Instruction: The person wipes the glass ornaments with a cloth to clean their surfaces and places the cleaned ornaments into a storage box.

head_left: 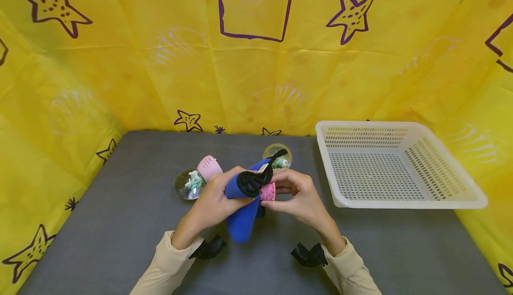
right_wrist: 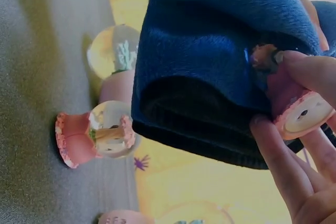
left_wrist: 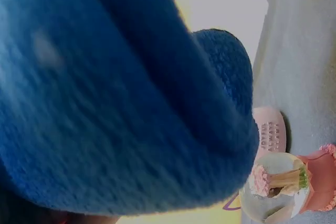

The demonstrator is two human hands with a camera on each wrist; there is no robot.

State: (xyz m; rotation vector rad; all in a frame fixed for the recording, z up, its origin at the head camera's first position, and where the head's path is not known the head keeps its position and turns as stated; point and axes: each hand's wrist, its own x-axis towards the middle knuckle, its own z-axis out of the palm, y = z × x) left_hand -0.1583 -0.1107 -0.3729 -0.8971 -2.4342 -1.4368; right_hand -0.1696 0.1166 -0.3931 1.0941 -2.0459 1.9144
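A folded blue cloth with black edging is gripped in my left hand, at the middle of the head view. My right hand pinches the pink base of a small snow globe between thumb and fingers. The globe's glass end presses against the cloth, which partly covers it. Close to my left hand, a snow globe with a lettered pink base lies on its side. Behind the cloth lies another snow globe. The right wrist view also shows a snow globe with a tree inside.
To the right stands a white perforated plastic basket. The grey tabletop is bounded by a yellow patterned curtain at the back and sides. Black wrist mounts stick out from both sleeves, close over the table.
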